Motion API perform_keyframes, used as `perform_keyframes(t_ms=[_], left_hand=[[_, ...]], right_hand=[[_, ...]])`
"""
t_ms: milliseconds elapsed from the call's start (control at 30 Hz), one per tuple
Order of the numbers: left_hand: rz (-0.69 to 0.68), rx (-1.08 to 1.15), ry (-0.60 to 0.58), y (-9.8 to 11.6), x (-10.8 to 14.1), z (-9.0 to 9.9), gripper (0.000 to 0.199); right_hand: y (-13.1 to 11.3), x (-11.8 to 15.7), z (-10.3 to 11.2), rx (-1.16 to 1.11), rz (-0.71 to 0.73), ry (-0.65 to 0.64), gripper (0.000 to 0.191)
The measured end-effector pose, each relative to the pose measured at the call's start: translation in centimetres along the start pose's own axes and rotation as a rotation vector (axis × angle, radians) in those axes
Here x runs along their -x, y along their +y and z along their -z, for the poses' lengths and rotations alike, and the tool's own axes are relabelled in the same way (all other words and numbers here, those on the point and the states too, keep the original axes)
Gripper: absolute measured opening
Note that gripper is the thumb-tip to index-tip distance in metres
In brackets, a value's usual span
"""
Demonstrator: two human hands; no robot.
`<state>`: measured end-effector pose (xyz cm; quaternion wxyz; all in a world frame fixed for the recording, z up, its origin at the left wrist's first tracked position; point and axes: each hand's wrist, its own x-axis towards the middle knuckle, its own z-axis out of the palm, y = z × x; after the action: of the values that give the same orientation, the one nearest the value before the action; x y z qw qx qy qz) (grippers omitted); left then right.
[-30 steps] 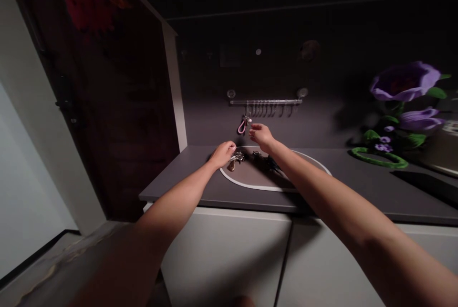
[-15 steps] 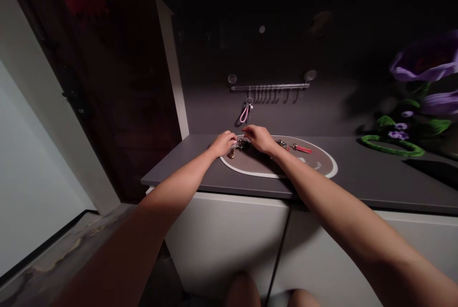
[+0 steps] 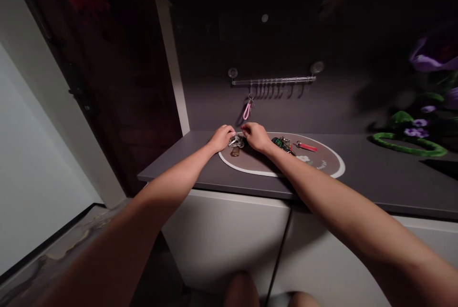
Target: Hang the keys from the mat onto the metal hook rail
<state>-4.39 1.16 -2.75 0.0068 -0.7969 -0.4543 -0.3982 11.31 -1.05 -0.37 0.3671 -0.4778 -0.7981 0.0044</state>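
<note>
My left hand (image 3: pixel 222 138) has its fingers closed on a bunch of keys (image 3: pixel 236 142) at the left end of an oval mat (image 3: pixel 246 166). A small brown tag (image 3: pixel 235 152) lies against these keys. Just to the right, my right hand (image 3: pixel 256 137) is closed with its fingertips bent toward the same bunch; what they pinch is hidden. Partly behind my right wrist lies a second set of keys (image 3: pixel 285 144) with a round black fob (image 3: pixel 277 143) marked in green. Farther right on the mat rests a red strap keychain (image 3: pixel 307 147).
A clear rail (image 3: pixel 275 80) with several hooks is fixed to the dark wall; a pink loop keychain (image 3: pixel 246 110) hangs from it. The grey countertop (image 3: pixel 171 161) carries the mat. Purple flowers (image 3: pixel 417 128) and a green fuzzy ring (image 3: pixel 408 147) stand at right.
The view has shifted slightly, and the keys at my left hand and the black fob show more clearly. Both hands stay close together over the mat's left end.
</note>
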Motion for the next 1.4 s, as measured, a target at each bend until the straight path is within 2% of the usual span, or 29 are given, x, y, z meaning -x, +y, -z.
perform_keyframes(t_ms=[367,833,1133,1400], left_hand=[[0.198,0.462,0.064,1.3,-0.2,-0.1,0.010],[0.234,0.721,0.166,1.7,-0.6,0.7,0.013],[0.217,0.851,0.169,2.0,-0.4,1.0,0.017],[0.175,0.771,0.125,2.1,-0.5,0.8,0.019]], right_hand=[[0.0,-0.1,-0.1,-0.005,-0.013,-0.011,0.028],[-0.5,0.1,0.0,-0.240,0.035,0.050,0.020],[0.1,-0.3,-0.5,-0.426,0.014,0.085,0.019],[0.3,-0.4,-0.6,-0.457,-0.007,0.093,0.014]])
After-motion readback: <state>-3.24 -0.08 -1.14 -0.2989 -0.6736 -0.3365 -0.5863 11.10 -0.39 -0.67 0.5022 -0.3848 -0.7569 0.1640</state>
